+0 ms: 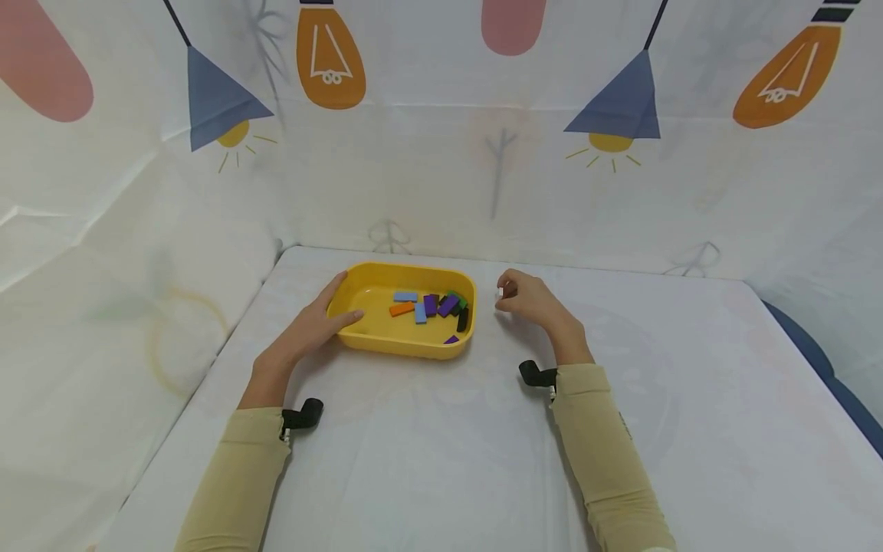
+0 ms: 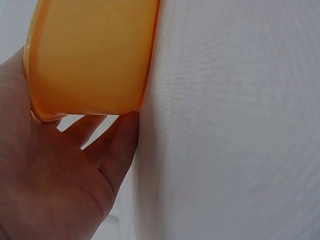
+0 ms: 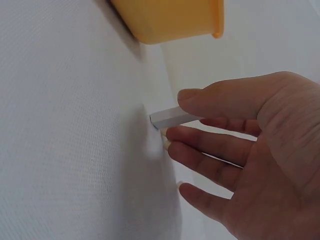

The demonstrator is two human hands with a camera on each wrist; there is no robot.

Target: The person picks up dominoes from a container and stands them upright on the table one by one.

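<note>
My left hand [image 1: 306,330] grips the left end of a yellow plastic tray [image 1: 396,346], thumb over the rim and fingers along the outside wall. In the left wrist view, the fingertips reach under the lower edge of the tray [image 2: 95,65], close to the table. To the right of the tray, my right hand [image 1: 534,300] pinches a small white rectangular block [image 3: 170,118] between thumb and fingers, just above the cloth. Several flat rectangular blocks lie in the tray, among them an orange block [image 1: 402,309], a light blue block [image 1: 405,297] and a black block [image 1: 463,320].
A white cloth [image 1: 428,445] covers the table. White sheeting [image 1: 428,176] printed with lamps and bulbs hangs behind and to the left. Something dark blue [image 1: 807,345] shows beyond the table's right edge. Black wrist cameras [image 1: 303,414] stick out from both sleeves.
</note>
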